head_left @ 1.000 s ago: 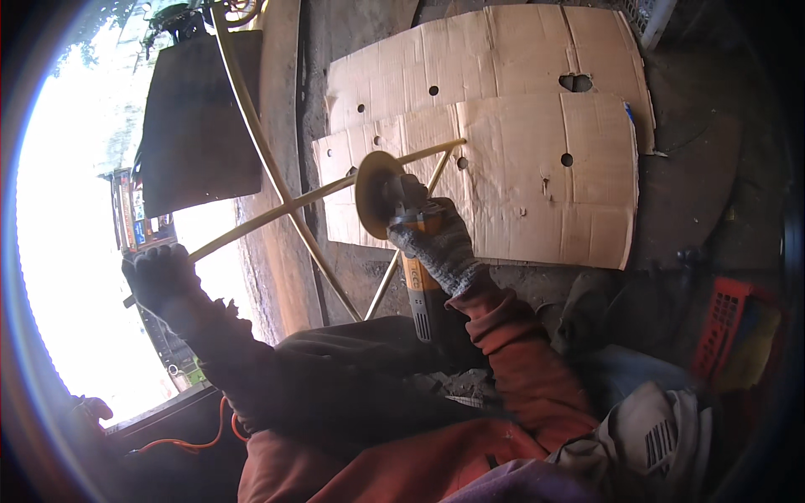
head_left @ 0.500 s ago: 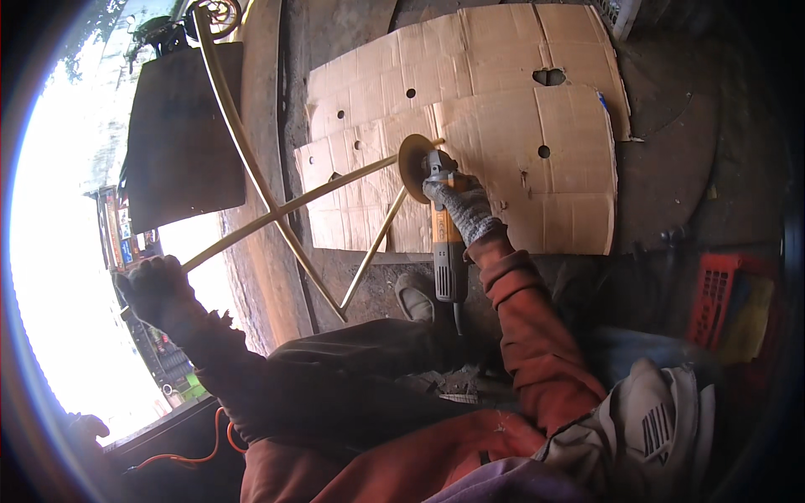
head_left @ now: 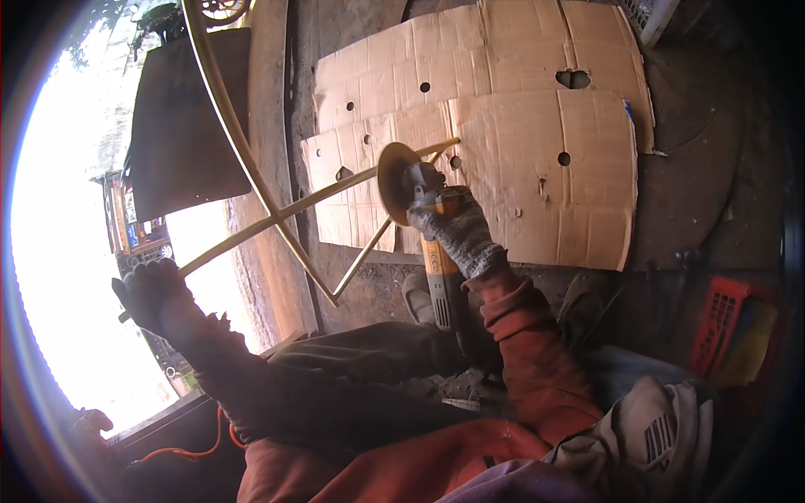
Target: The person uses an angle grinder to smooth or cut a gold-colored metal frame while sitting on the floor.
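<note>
My right hand [head_left: 455,230], in a grey knitted glove, is wrapped round an angle grinder [head_left: 442,289] with an orange and dark body. Its round brownish disc [head_left: 391,184] stands on edge against or very near the tan metal tube frame [head_left: 327,195]; I cannot tell whether they touch. Straight tubes cross a long curved one in this frame, and two meet in a sharp corner close to my legs. At far left my left hand [head_left: 155,293], in a dark glove, is closed round the end of the long straight tube.
Cardboard sheets [head_left: 503,201] with holes lie on the floor beyond the grinder. To the right sits a red plastic crate [head_left: 719,323]. An orange cord [head_left: 189,454] runs at lower left. A dark panel [head_left: 193,126] and a motorcycle [head_left: 163,25] are at upper left.
The grinder has shifted a little left along the tube, and its disc now faces the view more broadly. My left hand keeps its hold. The whole view has shifted slightly.
</note>
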The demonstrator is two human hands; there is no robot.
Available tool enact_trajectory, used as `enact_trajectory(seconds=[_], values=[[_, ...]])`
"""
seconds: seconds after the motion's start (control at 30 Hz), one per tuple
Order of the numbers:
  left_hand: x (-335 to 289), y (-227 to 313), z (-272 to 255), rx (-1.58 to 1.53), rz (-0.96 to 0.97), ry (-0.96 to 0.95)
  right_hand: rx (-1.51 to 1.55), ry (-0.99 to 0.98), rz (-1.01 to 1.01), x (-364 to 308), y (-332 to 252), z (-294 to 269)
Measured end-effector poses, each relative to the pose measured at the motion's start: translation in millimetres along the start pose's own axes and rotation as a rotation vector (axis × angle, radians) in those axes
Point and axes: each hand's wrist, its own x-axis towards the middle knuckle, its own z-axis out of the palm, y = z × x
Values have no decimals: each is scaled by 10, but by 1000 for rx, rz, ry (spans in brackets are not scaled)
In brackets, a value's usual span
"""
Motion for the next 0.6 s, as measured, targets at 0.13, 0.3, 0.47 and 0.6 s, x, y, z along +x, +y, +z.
enact_trajectory(seconds=[0.13, 0.3, 0.47, 0.6], values=[[-68, -28, -65, -54, -27, 12, -449, 145, -50, 86, -312, -118], [5, -60, 183, -78, -183, 119, -546, -133, -226, -132, 16, 53], [52, 90, 367, -556, -196, 378, -411, -158, -172, -439, 136, 451], [38, 6, 554, -348, -157, 346, -233, 8, -86, -205, 21, 143]])
